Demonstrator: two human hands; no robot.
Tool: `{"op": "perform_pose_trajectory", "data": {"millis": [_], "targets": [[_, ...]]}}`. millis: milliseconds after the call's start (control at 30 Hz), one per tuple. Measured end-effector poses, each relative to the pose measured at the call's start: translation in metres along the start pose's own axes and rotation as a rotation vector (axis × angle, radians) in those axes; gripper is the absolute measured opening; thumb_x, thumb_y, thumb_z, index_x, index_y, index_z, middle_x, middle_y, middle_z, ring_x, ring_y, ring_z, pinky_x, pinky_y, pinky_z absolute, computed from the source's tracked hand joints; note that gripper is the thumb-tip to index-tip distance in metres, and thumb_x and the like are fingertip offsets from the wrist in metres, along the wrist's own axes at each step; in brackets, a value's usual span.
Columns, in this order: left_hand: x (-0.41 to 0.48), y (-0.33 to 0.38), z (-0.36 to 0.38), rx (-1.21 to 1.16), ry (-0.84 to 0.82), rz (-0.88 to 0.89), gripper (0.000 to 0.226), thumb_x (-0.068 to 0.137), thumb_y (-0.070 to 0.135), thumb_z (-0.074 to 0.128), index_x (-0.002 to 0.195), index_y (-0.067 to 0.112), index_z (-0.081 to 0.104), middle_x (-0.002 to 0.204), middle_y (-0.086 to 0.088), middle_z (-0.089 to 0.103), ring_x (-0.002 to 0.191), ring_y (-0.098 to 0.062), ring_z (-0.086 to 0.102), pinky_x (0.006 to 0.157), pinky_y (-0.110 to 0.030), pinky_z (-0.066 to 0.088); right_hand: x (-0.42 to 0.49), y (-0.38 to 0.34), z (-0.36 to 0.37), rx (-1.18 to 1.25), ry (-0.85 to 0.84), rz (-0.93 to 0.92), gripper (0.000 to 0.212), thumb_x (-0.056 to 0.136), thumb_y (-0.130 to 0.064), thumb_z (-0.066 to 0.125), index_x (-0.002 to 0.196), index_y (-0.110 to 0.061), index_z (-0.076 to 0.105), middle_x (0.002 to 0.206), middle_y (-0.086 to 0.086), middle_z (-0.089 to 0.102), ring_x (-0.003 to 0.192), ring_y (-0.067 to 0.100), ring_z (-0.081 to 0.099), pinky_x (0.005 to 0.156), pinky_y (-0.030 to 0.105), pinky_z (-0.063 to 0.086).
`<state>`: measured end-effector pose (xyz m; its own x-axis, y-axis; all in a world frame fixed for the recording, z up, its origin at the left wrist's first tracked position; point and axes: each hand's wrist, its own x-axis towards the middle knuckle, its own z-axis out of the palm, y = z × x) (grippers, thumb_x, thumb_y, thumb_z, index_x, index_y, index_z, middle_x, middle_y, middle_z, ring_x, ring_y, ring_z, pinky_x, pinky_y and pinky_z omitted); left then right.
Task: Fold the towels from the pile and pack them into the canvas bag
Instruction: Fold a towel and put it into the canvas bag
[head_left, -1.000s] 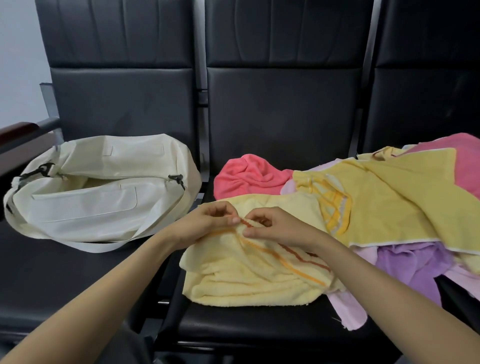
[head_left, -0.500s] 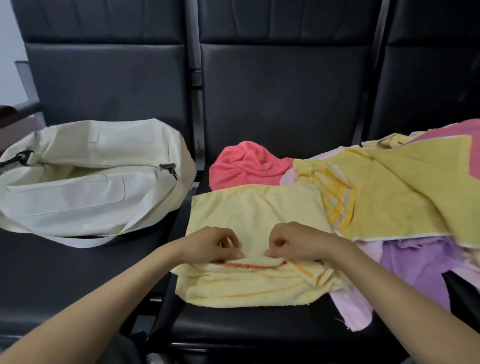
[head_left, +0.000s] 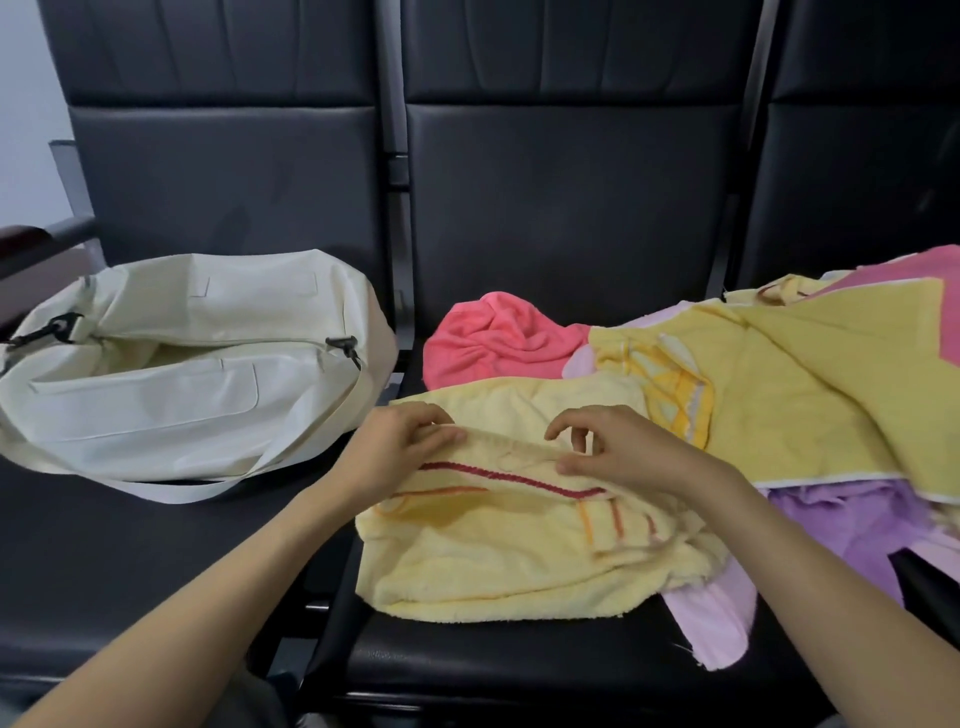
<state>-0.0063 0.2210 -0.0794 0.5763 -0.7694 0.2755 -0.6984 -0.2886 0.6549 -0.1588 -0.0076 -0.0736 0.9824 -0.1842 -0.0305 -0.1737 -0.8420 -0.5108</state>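
A pale yellow towel (head_left: 498, 551) with red and orange stripes lies partly folded on the middle black seat. My left hand (head_left: 400, 447) pinches its folded upper edge at the left. My right hand (head_left: 618, 447) pinches the same edge at the right, with fingers arched above it. The cream canvas bag (head_left: 171, 374) lies on the left seat, its zipper open, a hand's width from my left hand. The pile to the right holds a coral towel (head_left: 498, 338), a darker yellow towel (head_left: 789, 400), a purple towel (head_left: 841, 530) and a pink one (head_left: 717, 618).
Three black padded seats (head_left: 561, 197) with tall backrests stand in a row. A dark armrest (head_left: 31, 239) juts out at the far left. The bag's strap (head_left: 176, 488) trails onto the left seat cushion. The middle seat's front edge (head_left: 519, 670) is near me.
Both hands lifted the towel's striped edge and carried it away from me, up over the folded layers. The view shifted slightly.
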Motion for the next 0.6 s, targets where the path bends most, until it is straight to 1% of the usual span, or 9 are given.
{"op": "perform_pose_trajectory", "data": {"millis": [67, 133, 200, 267, 300, 367, 467, 533, 600], "targets": [[0.006, -0.003, 0.005, -0.028, 0.088, -0.074, 0.019, 0.093, 0.032, 0.061, 0.079, 0.020, 0.066, 0.050, 0.015, 0.052, 0.049, -0.004, 0.046, 0.050, -0.015, 0.035, 0.000, 0.005, 0.002, -0.087, -0.047, -0.003, 0.025, 0.090, -0.035, 0.064, 0.115, -0.037, 0.060, 0.095, -0.018, 0.051, 0.080, 0.004, 0.054, 0.076, 0.022, 0.045], [0.013, -0.009, 0.012, -0.104, 0.100, -0.200, 0.023, 0.094, 0.033, 0.059, 0.080, 0.014, 0.064, 0.055, 0.010, 0.052, 0.052, -0.003, 0.045, 0.052, -0.014, 0.034, 0.002, 0.006, 0.012, -0.093, -0.105, -0.019, 0.020, 0.094, -0.033, 0.060, 0.113, -0.032, 0.060, 0.099, -0.016, 0.050, 0.088, 0.007, 0.054, 0.079, 0.025, 0.045], [0.015, -0.018, 0.022, -0.050, -0.042, -0.275, 0.024, 0.094, 0.035, 0.058, 0.088, 0.012, 0.063, 0.074, 0.006, 0.060, 0.069, -0.008, 0.055, 0.061, -0.020, 0.039, 0.005, 0.009, 0.020, -0.180, -0.131, 0.007, 0.009, 0.097, -0.030, 0.052, 0.103, -0.025, 0.056, 0.095, -0.010, 0.049, 0.090, 0.014, 0.052, 0.075, 0.030, 0.043], [0.014, -0.028, 0.030, 0.172, -0.229, -0.263, 0.030, 0.093, 0.042, 0.057, 0.095, 0.013, 0.061, 0.090, 0.002, 0.061, 0.085, -0.017, 0.058, 0.071, -0.026, 0.042, 0.006, 0.016, 0.017, -0.260, -0.087, 0.089, 0.007, 0.101, -0.026, 0.042, 0.099, -0.021, 0.047, 0.092, -0.005, 0.049, 0.088, 0.019, 0.052, 0.066, 0.031, 0.039], [0.013, -0.029, 0.031, 0.241, -0.276, -0.263, 0.033, 0.092, 0.046, 0.057, 0.096, 0.014, 0.059, 0.091, 0.002, 0.059, 0.086, -0.018, 0.056, 0.074, -0.028, 0.041, 0.004, 0.019, 0.012, -0.252, -0.091, 0.136, 0.008, 0.101, -0.026, 0.041, 0.098, -0.020, 0.045, 0.091, -0.004, 0.051, 0.086, 0.019, 0.052, 0.063, 0.029, 0.037], [0.011, -0.027, 0.028, 0.213, -0.345, -0.306, 0.038, 0.091, 0.050, 0.057, 0.091, 0.012, 0.057, 0.078, 0.001, 0.054, 0.072, -0.015, 0.052, 0.069, -0.028, 0.039, -0.002, 0.024, 0.003, -0.202, -0.199, 0.196, 0.009, 0.099, -0.027, 0.045, 0.094, -0.020, 0.047, 0.085, -0.006, 0.052, 0.079, 0.016, 0.052, 0.061, 0.026, 0.036], [0.007, -0.021, 0.022, 0.154, -0.513, -0.343, 0.041, 0.088, 0.051, 0.061, 0.075, 0.013, 0.050, 0.065, 0.005, 0.050, 0.060, -0.010, 0.047, 0.062, -0.023, 0.037, -0.006, 0.030, -0.003, -0.230, -0.407, 0.203, 0.009, 0.091, -0.028, 0.057, 0.085, -0.027, 0.051, 0.084, -0.014, 0.051, 0.084, 0.013, 0.052, 0.067, 0.025, 0.039], [0.005, -0.020, 0.017, 0.141, -0.564, -0.344, 0.042, 0.086, 0.051, 0.064, 0.073, 0.013, 0.051, 0.064, 0.007, 0.049, 0.061, -0.009, 0.046, 0.059, -0.020, 0.036, -0.006, 0.033, -0.005, -0.148, -0.418, 0.214, 0.012, 0.090, -0.027, 0.062, 0.083, -0.031, 0.053, 0.085, -0.013, 0.054, 0.083, 0.010, 0.053, 0.070, 0.023, 0.040], [0.008, -0.021, 0.009, 0.126, -0.498, -0.329, 0.037, 0.084, 0.049, 0.068, 0.075, 0.014, 0.057, 0.065, 0.009, 0.051, 0.061, -0.008, 0.049, 0.057, -0.016, 0.037, -0.007, 0.035, -0.013, 0.067, -0.303, 0.245, 0.007, 0.090, -0.024, 0.065, 0.085, -0.025, 0.060, 0.079, -0.010, 0.057, 0.074, 0.007, 0.052, 0.065, 0.020, 0.039]]}}
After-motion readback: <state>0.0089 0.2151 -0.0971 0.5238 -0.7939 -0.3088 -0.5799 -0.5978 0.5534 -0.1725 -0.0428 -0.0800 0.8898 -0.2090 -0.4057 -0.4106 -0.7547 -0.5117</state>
